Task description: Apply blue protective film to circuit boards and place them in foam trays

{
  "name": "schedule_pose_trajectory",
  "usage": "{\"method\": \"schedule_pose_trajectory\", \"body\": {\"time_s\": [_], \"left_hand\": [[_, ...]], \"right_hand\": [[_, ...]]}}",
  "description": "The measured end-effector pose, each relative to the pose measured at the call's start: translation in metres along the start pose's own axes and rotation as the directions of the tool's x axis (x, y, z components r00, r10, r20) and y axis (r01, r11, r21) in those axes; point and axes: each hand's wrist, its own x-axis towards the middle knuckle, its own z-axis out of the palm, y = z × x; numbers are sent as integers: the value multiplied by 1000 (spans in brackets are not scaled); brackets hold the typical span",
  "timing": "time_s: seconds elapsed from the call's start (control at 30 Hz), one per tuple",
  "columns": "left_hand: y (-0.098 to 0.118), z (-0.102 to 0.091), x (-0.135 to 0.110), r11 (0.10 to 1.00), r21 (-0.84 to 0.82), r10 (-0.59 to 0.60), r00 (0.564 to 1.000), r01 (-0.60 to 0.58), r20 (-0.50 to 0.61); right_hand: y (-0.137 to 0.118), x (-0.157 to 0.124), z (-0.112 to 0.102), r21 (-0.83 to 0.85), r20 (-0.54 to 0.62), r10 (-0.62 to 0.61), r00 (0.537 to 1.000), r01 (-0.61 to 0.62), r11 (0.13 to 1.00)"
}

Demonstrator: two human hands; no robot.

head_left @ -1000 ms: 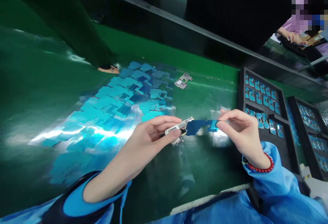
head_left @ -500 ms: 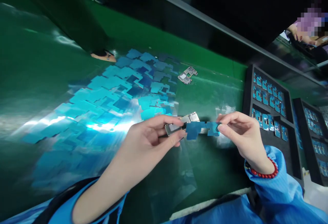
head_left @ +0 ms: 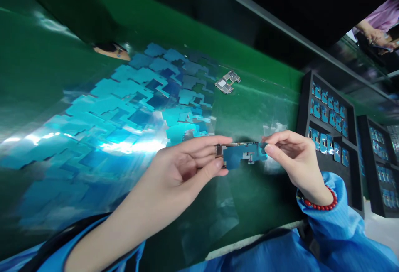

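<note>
My left hand [head_left: 183,168] pinches one end of a small circuit board [head_left: 220,150] between thumb and fingers. A blue film piece [head_left: 241,155] lies over most of that board, and my right hand [head_left: 291,155] pinches its right end with fingertips. Both hands hover above the green work surface [head_left: 255,114]. A second bare circuit board [head_left: 227,82] lies on the surface farther back.
A clear sheet covered with several blue film pieces [head_left: 124,106] spreads to the left. Black trays [head_left: 327,114] holding several blue-covered boards stand at the right. Another person's hand [head_left: 375,37] shows at the far upper right. A small tan object [head_left: 112,50] lies at the back left.
The blue film piece, held beside the board before, now lies over it. My hands have drawn closer together, and the view has shifted slightly.
</note>
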Motion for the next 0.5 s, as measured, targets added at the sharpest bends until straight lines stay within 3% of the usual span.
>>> {"method": "schedule_pose_trajectory", "body": {"time_s": [0.17, 0.5], "left_hand": [[4, 0, -4, 996, 62, -56, 997, 59, -56], [1, 0, -6, 996, 17, -86, 996, 86, -21]], "right_hand": [[-1, -2, 4, -36, -17, -6, 1000, 5, 999], [-2, -1, 9, -49, -53, -38, 998, 35, 998]]}}
